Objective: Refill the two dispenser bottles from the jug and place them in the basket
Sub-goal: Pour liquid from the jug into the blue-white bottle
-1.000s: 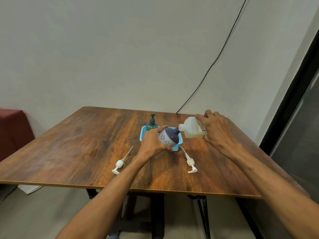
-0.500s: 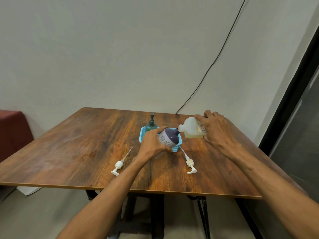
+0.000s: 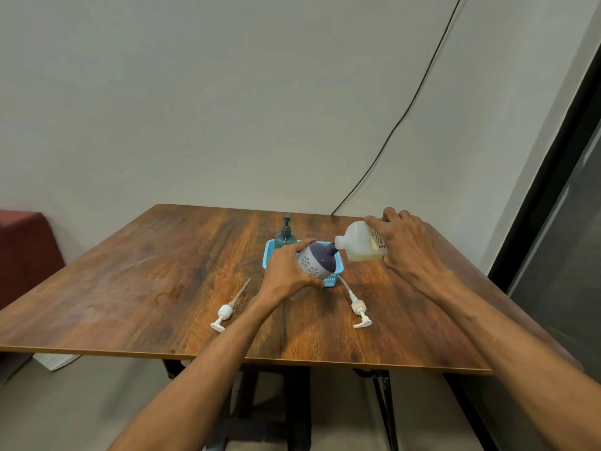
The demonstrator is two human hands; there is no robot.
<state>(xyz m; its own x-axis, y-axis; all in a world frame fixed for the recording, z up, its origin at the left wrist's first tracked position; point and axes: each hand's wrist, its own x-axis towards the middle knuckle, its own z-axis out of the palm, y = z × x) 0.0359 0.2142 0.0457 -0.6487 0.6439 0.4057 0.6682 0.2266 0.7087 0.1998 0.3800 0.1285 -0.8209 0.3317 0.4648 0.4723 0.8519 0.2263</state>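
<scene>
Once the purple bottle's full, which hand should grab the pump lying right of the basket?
Right, probably. That pump lies below the right hand, which need only set down the jug. The left hand has its grip on the open bottle, tilted, and should steady it.

bare table (image 3: 130,288) left, pump heads (image 3: 222,315) near front edge

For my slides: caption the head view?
Right hand tips jug into purple bottle held by left hand.
</scene>
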